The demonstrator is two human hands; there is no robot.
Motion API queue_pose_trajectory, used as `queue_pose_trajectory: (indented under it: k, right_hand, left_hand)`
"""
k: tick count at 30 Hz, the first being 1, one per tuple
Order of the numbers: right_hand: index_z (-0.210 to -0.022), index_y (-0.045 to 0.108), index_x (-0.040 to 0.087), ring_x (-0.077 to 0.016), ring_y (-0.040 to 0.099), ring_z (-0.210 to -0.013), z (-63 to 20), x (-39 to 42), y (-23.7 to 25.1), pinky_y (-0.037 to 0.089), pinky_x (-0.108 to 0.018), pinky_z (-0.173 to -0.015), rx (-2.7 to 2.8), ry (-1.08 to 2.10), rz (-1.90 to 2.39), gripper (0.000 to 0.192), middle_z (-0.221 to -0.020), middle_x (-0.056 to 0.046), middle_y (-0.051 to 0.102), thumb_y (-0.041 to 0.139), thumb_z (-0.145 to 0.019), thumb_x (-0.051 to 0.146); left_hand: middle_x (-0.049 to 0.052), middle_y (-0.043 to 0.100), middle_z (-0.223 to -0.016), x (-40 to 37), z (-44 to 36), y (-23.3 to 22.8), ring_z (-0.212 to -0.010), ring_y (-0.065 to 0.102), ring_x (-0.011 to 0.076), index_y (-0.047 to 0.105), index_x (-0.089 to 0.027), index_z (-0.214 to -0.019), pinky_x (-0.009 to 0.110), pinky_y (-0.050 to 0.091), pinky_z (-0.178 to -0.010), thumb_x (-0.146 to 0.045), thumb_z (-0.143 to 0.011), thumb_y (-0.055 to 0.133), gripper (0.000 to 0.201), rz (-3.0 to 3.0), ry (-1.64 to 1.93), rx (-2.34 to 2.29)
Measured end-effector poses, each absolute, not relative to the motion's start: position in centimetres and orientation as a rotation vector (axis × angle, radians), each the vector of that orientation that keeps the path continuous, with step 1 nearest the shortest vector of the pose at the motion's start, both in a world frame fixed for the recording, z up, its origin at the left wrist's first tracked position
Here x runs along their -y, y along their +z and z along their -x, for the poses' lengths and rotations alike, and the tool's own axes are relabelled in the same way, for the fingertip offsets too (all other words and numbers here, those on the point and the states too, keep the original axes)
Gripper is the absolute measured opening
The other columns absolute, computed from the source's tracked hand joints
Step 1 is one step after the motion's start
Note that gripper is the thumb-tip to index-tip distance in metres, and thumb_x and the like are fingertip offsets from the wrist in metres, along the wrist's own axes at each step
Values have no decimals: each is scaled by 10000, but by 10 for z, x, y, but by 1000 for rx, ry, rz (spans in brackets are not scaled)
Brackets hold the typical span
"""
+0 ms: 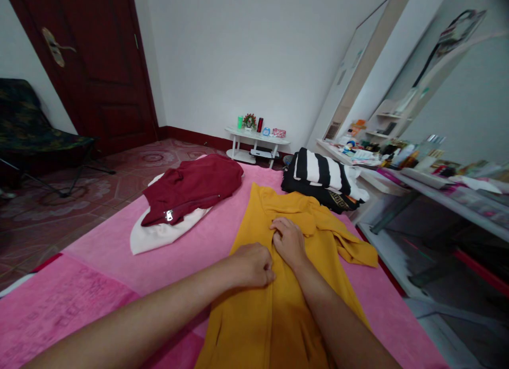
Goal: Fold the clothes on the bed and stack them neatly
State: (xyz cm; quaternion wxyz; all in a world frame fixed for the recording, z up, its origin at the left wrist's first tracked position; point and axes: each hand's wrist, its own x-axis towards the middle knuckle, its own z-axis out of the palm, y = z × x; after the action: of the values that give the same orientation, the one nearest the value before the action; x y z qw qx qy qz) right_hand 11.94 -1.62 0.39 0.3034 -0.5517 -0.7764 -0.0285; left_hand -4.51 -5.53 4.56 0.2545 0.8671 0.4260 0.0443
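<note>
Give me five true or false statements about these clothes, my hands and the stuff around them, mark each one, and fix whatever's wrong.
1. The left hand and the right hand are both at the front of the yellow garment. True.
2. The maroon garment lies on the tiled floor. False: it lies on the pink cover, partly over white cloth.
3. The right hand is closer to the person's body than the left. False: the left is closer.
4. A black-and-white striped garment lies on top of a black one. True.
5. The green cup stands on the maroon garment. False: it stands on the small white table.
</note>
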Motion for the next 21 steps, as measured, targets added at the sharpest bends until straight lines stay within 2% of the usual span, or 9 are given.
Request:
queue_pose_trajectory:
  k: [2, 5, 7, 9, 11, 16, 19, 21]
  right_hand:
    - [-856, 635, 221, -191, 558, -934, -120, 16, 4, 420, -315, -849, 2006, -56, 1461, 266, -958, -31, 641, 439, -742, 80]
    - [-870, 626, 214, -187, 563, -941, -122, 17, 2, 434, -312, -857, 1847, -32, 1406, 253, -967, -51, 628, 407, -797, 111]
    - [-877, 619, 204, -192, 554, -995, -126, 17, 1, 434, -326, -888, 1692, -42, 1349, 246, -1008, -72, 606, 394, -816, 130]
    - [-891, 615, 197, -199, 540, -1046, -136, 14, 2, 424, -349, -925, 1530, -71, 1322, 246, -1051, -86, 587, 390, -816, 136]
    - [-897, 616, 194, -202, 536, -1063, -154, 6, 7, 410, -365, -950, 1419, -112, 1328, 257, -1067, -89, 584, 385, -805, 131]
    - [-909, 646, 164, -182, 545, -1045, -225, -38, 28, 384, -332, -958, 1506, -207, 1563, 410, -1042, -79, 626, 336, -682, 18]
    - [-1012, 660, 171, -199, 535, -1064, -257, -63, 33, 370, -320, -941, 1691, -169, 1944, 437, -1099, -79, 631, 441, -660, 31]
    - [-964, 677, 188, -212, 561, -1009, -267, -71, 34, 396, -301, -874, 1762, -125, 2066, 358, -1059, -73, 650, 557, -643, 85]
  left_hand:
    - [26, 675, -676, 32, 39, 44, -619, 604, 155, 692, -181, -707, 229, 428, -577, -265, -780, 497, 225, -2338, 246, -1214]
    - [80, 682, -1004, -3, 29, 31, -932, 623, 205, 664, -173, -1003, 280, 462, -809, -281, -851, 440, 291, -2359, 700, -1389]
    - [122, 571, -1264, -18, 24, 15, -1163, 523, 240, 565, -161, -1212, 337, 392, -978, -310, -868, 444, 393, -2401, 828, -1400]
    - [130, 452, -1398, -26, 22, -1, -1290, 407, 261, 486, -161, -1310, 390, 296, -1073, -317, -885, 422, 457, -2450, 784, -1357]
    - [113, 390, -1449, -29, 22, -13, -1338, 341, 260, 453, -181, -1345, 416, 235, -1108, -320, -905, 380, 467, -2472, 731, -1329]
    - [84, 346, -1479, -28, 24, -16, -1351, 320, 246, 416, -207, -1375, 415, 214, -1118, -343, -920, 346, 480, -2481, 680, -1337]
    - [83, 332, -1487, -28, 24, -13, -1357, 308, 249, 400, -203, -1388, 417, 214, -1118, -352, -928, 327, 490, -2492, 650, -1353]
    - [84, 326, -1489, -28, 24, -12, -1358, 305, 250, 391, -200, -1395, 420, 215, -1119, -356, -932, 317, 495, -2504, 636, -1352]
